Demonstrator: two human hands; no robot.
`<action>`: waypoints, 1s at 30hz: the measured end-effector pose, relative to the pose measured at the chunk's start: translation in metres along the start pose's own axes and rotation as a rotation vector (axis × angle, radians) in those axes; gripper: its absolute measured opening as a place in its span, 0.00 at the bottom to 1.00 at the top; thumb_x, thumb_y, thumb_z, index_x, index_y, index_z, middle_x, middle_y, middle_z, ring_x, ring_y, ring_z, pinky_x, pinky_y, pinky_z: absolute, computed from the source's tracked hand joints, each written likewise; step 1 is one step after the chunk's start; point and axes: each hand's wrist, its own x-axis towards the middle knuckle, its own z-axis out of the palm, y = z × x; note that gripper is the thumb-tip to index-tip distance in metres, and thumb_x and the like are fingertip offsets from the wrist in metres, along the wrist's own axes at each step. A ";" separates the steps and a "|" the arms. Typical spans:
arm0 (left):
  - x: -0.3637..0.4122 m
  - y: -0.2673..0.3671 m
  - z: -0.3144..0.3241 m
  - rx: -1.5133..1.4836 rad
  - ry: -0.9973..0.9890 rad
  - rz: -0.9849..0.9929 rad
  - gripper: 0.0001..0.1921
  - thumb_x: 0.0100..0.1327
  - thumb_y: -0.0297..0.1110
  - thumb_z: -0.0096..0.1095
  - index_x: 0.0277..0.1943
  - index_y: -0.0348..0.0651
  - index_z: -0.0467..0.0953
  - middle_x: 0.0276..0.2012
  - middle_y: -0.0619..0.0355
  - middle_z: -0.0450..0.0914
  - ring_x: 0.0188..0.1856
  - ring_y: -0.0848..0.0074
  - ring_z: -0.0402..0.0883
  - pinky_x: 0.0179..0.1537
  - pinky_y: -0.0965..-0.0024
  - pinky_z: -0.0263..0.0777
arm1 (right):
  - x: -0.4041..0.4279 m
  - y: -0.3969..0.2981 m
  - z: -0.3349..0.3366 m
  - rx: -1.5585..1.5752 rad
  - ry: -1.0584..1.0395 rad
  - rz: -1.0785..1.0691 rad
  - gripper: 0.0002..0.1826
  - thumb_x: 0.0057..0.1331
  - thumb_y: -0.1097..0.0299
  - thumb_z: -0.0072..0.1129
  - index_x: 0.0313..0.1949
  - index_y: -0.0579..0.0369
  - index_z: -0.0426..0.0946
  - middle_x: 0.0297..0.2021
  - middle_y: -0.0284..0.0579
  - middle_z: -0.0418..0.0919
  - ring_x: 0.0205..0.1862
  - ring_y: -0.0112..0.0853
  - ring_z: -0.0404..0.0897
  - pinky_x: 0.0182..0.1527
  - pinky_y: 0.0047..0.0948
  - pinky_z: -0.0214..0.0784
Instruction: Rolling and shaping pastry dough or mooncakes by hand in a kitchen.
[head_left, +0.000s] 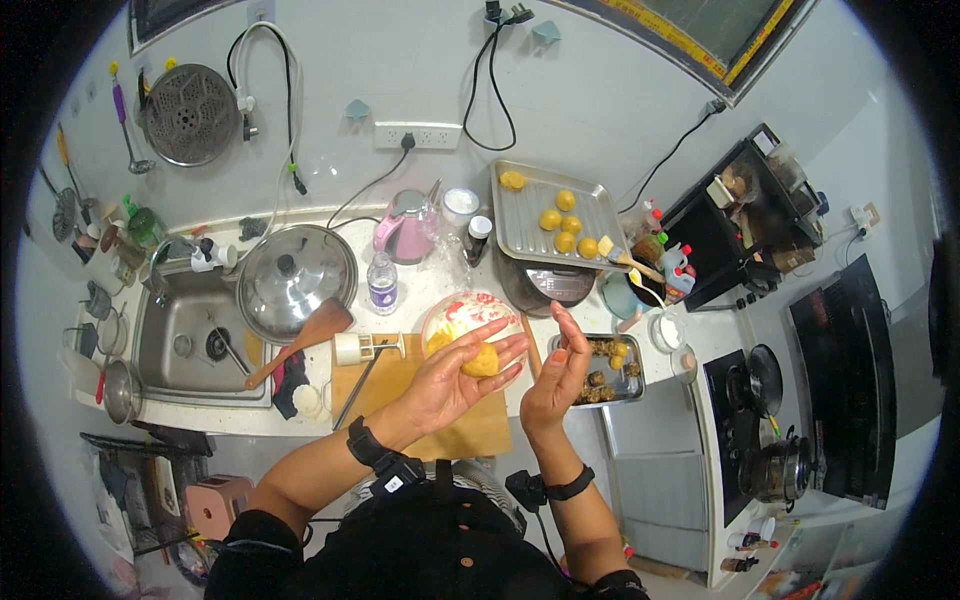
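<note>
A ball of yellow dough (481, 361) rests on the fingers of my left hand (452, 381), which is turned palm up above a wooden board. Apart from it, to the right, my right hand (556, 373) is raised with nothing in it. Partly behind my left hand is a floral bowl (480, 303) with more yellow dough (439, 342) in it. Several yellow dough balls (550, 220) lie on a ridged metal baking tray (517, 247). A smaller metal tray (640, 375) beyond my right hand holds dark balls (596, 379) and small yellow ones (617, 355).
On the wooden board (472, 429) lie a white plunger mould (356, 349) and a dark stick (362, 386). A wooden spatula (300, 345) leans by a large steel lid (296, 289). The sink (169, 315) is at left. A water bottle (382, 289) and pink kettle (407, 225) stand behind.
</note>
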 end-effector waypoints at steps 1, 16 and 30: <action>0.002 -0.002 0.000 0.037 -0.024 -0.008 0.25 0.75 0.36 0.36 0.70 0.36 0.50 0.68 0.43 0.58 0.69 0.62 0.61 0.68 0.60 0.59 | 0.003 0.001 -0.003 0.003 0.004 -0.007 0.19 0.75 0.63 0.35 0.57 0.65 0.61 0.60 0.60 0.66 0.64 0.44 0.65 0.68 0.45 0.49; 0.082 -0.111 0.022 0.495 0.023 -0.129 0.27 0.75 0.37 0.32 0.74 0.44 0.44 0.72 0.59 0.49 0.73 0.74 0.50 0.69 0.63 0.50 | 0.060 0.032 -0.081 0.206 -0.050 0.159 0.33 0.76 0.46 0.20 0.62 0.64 0.59 0.67 0.60 0.56 0.71 0.44 0.53 0.72 0.41 0.39; 0.171 -0.206 0.068 0.255 0.185 0.020 0.34 0.71 0.60 0.37 0.73 0.53 0.48 0.72 0.64 0.53 0.69 0.75 0.59 0.65 0.67 0.59 | 0.079 0.081 -0.200 -0.223 -0.414 -0.165 0.39 0.71 0.39 0.29 0.69 0.57 0.55 0.71 0.56 0.50 0.74 0.50 0.45 0.71 0.55 0.22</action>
